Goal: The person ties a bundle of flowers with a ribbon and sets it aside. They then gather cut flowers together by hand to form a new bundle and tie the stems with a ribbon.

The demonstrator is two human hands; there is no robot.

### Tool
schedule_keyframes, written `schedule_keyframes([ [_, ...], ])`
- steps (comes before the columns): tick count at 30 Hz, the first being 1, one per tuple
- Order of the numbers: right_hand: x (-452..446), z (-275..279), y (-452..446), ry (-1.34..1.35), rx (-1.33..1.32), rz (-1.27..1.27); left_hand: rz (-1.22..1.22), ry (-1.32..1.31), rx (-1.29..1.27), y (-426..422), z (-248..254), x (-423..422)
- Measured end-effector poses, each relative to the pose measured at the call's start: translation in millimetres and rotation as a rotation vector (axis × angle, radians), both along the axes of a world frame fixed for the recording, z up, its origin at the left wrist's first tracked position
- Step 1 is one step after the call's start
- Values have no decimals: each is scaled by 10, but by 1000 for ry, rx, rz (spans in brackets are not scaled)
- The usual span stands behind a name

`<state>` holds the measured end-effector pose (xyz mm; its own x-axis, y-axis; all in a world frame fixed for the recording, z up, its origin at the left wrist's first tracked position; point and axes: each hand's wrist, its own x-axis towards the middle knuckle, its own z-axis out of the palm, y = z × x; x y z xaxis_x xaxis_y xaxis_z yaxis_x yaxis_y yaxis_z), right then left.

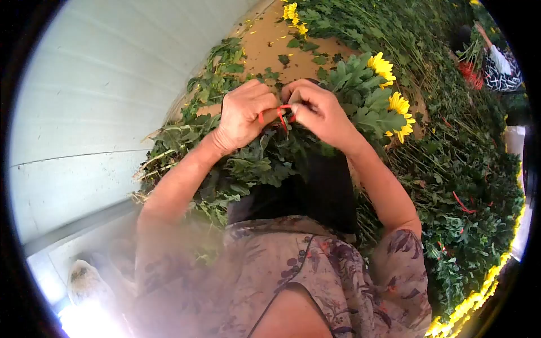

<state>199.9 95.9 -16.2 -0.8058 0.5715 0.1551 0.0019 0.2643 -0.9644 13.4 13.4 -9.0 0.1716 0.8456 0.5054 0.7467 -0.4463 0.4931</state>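
Observation:
A bunch of yellow chrysanthemums (366,107) lies across my lap, flower heads to the right and cut stems to the left. Round its leafy stems runs a thin red tie (282,117). My left hand (248,111) is closed, thumb and finger pinching one part of the tie. Close beside it, my right hand (322,112) pinches another part between thumb and curled fingers. Both hands are just above the leaves, almost touching each other. How the tie is looped beneath the fingers is hidden.
Piled chrysanthemum stems (417,152) cover the ground on the right, some bound with red ties (464,203). Yellow blooms (479,296) line the lower right edge. A pale wall (101,90) stands at left. Another person (501,67) is at the upper right.

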Motion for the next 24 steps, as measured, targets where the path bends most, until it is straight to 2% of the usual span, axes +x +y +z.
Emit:
schedule_keyframes([
  [1,20,34,-19,-7,-3,4,-57,-47,-92,-21,-25,-91],
  [2,68,73,-69,-57,178,103,-44,-55,-195,-89,-56,-205],
  [3,103,97,-94,-101,365,199,-12,-172,-390,-197,-207,-366],
  [4,136,118,-103,-100,384,252,15,-223,-502,-258,-179,-345],
  [5,110,155,-94,-100,383,252,38,-281,-618,-305,-170,-356],
  [6,122,236,-88,-117,253,279,43,-281,-617,-307,-134,-328],
  [7,133,293,-97,-136,125,307,86,-381,-726,-289,-65,-263],
  [8,122,283,-61,-155,117,280,126,-481,-832,-263,-7,-201],
  [9,123,256,-47,-158,123,282,126,-484,-825,-228,39,-160],
  [12,98,142,-92,-31,87,280,-7,-876,-824,-121,38,-116],
  [13,94,158,-137,-33,89,279,-9,-878,-822,-102,5,-57],
  [15,72,180,-221,-104,406,207,-5,-1272,-866,-52,-53,68],
  [16,51,142,-244,-44,624,187,-16,-1323,-869,-27,-74,73],
  [17,82,142,-279,-47,623,183,-21,-1323,-873,-24,-71,91],
  [19,123,161,-428,-174,903,186,-60,-1362,-907,-78,-103,72],
  [20,167,162,-472,-243,913,221,-117,-1457,-878,-85,-259,25],
  [24,293,55,-484,-278,921,189,-16,-1404,-843,-25,-269,69],
])
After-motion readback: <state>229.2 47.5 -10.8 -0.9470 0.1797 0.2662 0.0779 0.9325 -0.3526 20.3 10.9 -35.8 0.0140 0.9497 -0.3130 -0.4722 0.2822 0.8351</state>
